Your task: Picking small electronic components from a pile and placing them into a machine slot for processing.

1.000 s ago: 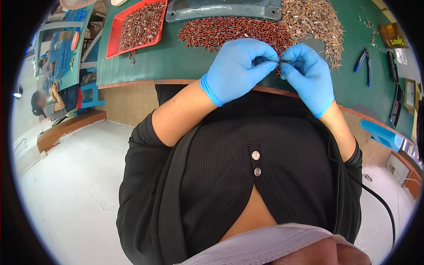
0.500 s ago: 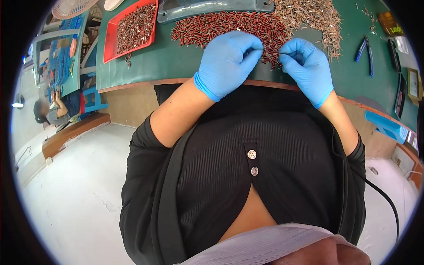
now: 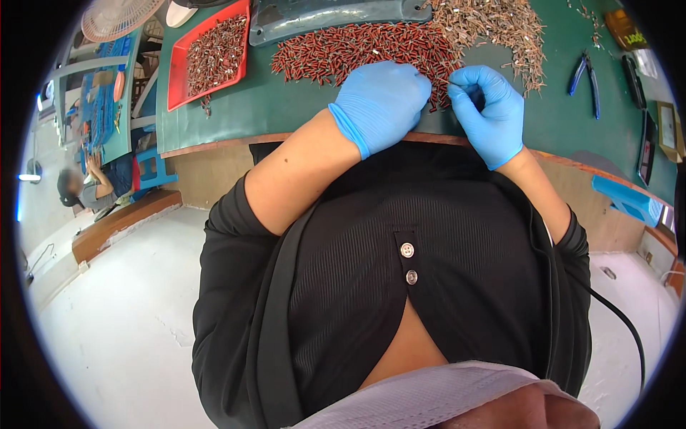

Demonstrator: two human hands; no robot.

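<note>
My left hand (image 3: 382, 101), in a blue glove, is curled closed at the near edge of a pile of small dark red parts with thin metal leads (image 3: 357, 48). Its fingertips are turned away, so whatever they hold is hidden. Just to the right, my right hand (image 3: 491, 118), also gloved in blue, pinches a small thin part (image 3: 449, 83) between thumb and forefinger, its end pointing toward the left hand. The two hands are a short gap apart. Beyond the right hand spreads a pile of tan, wire-like parts (image 3: 493, 28).
At the left on the green table (image 3: 214, 121) stands a red tray (image 3: 174, 80) of similar parts. A grey-green plastic tray (image 3: 329, 20) lies behind the red pile. Blue-handled pliers (image 3: 586, 84) rest at right. A person (image 3: 89, 186) sits farther left.
My left hand has rolled over and shifted slightly right, so its fingertips no longer show. My right hand has moved a little left, pinching the thin part. The view has shifted slightly.
</note>
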